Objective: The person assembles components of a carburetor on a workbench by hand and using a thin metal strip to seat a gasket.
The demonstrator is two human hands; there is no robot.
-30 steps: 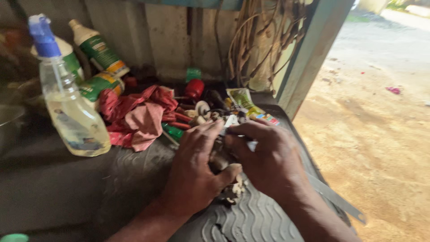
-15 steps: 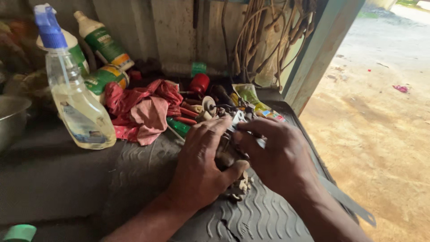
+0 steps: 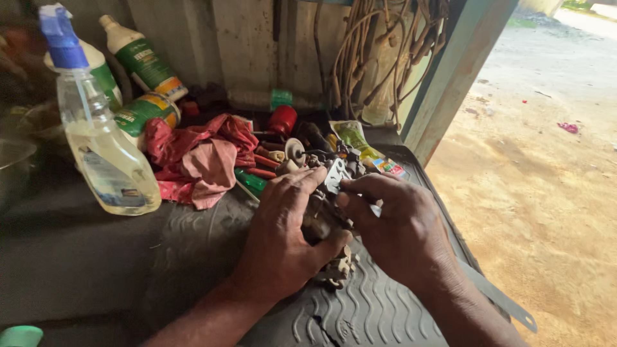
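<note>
Fingers of the left hand (image 3: 283, 238) were curled around a grimy metal assembly (image 3: 319, 218), thumb clamped under it. The right hand (image 3: 398, 225) pinched a small bright metal plate (image 3: 335, 175) between thumb and fingertips at the assembly's 12 o'clock.

The assembly sat over the ribbed rubber mat (image 3: 360, 308), at 3 o'clock from the red rag (image 3: 193, 160).

Risks, as a judgement:
- The plate was thin and held only by a fingertip pinch; a slip could have dropped it into the tool clutter (image 3: 289, 154) at 12 o'clock.
- Loose bits under the assembly at 6 o'clock could have rolled off the mat.
- The hands worked near the bench edge at 3 o'clock.

Containers:
- Clear spray bottle (image 3: 103, 148), blue trigger, at 9 o'clock: pale yellowish liquid, roughly half full.
- Green-labelled bottles (image 3: 141, 64) at 10 o'clock: opaque, contents could not be told.
</note>
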